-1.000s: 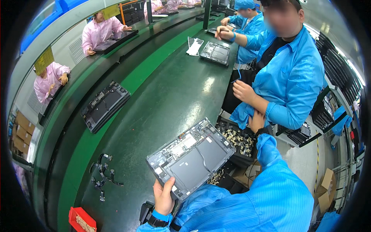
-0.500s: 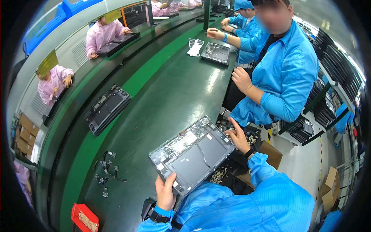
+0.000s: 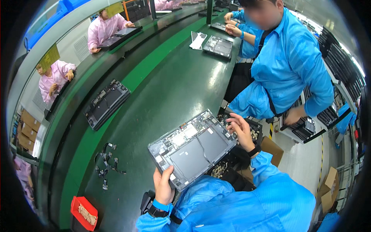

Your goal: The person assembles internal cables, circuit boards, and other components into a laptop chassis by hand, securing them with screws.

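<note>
At the edge of the green workbench (image 3: 162, 92) is the opened portable-computer chassis (image 3: 190, 154), probably stiff, smooth and moderately light. The left hand (image 3: 164, 187) clamps its near left corner, thumb on top. The right hand (image 3: 242, 133), fingers apart, is by the right rim, contact unclear; hold rims, sparing the fragile circuit board (image 3: 188, 134) and thin cable (image 3: 202, 149)
</note>
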